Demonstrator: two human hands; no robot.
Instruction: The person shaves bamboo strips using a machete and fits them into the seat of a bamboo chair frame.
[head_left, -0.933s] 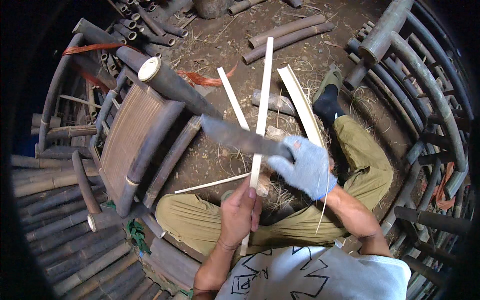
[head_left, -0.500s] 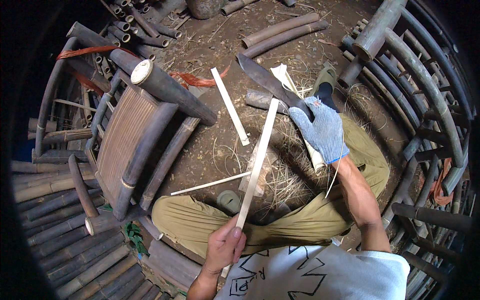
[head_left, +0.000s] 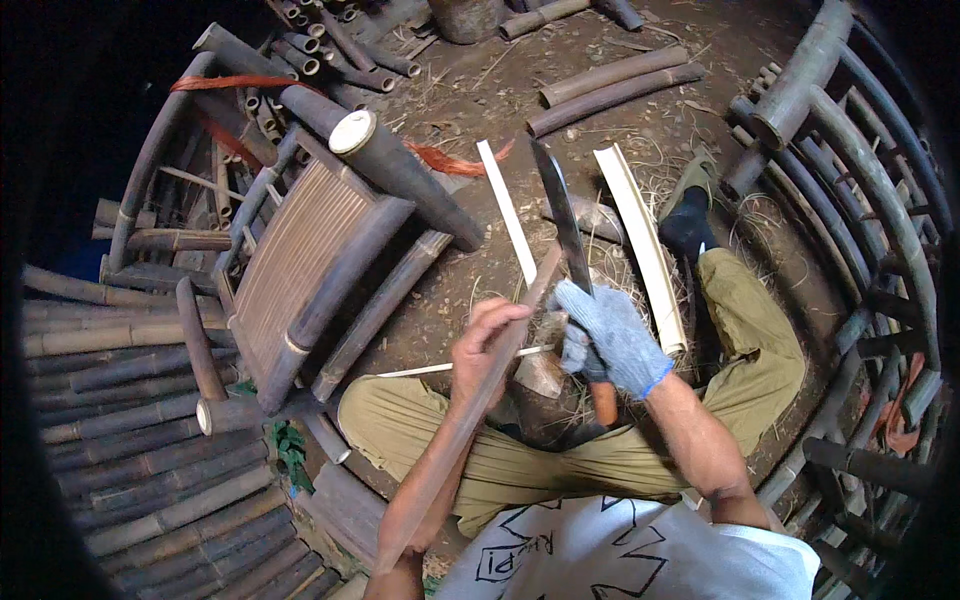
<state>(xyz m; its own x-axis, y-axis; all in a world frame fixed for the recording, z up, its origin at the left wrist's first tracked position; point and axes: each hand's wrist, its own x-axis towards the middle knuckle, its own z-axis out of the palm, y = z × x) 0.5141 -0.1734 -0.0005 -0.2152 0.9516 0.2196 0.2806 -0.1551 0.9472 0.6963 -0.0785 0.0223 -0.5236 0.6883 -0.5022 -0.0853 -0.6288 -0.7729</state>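
Observation:
My bare left hand (head_left: 484, 345) grips a long bamboo strip (head_left: 440, 478), its brownish face toward me and partly smeared by motion. The strip slants from my left forearm up to the machete blade. Wearing a grey-blue knit glove, my right hand (head_left: 622, 338) is closed round a machete (head_left: 560, 200). The dark blade points away from me, and an orange-brown handle end shows below the glove. Strip tip and blade lie close together; I cannot tell whether they touch. Beneath my hands is a wooden block (head_left: 541, 374), partly hidden.
A pale split bamboo length (head_left: 640, 245) lies beside my right leg, a flat strip (head_left: 506, 210) farther left, and a thin strip (head_left: 440, 368) near my left knee. Bamboo furniture (head_left: 310, 245) stands left, another bamboo frame (head_left: 860, 180) right. Shavings litter the dirt floor.
My left hand has moved forward and the strip now shows its brown side. My right hand has drawn the machete back toward me, its blade turned more upright. The view has shifted slightly.

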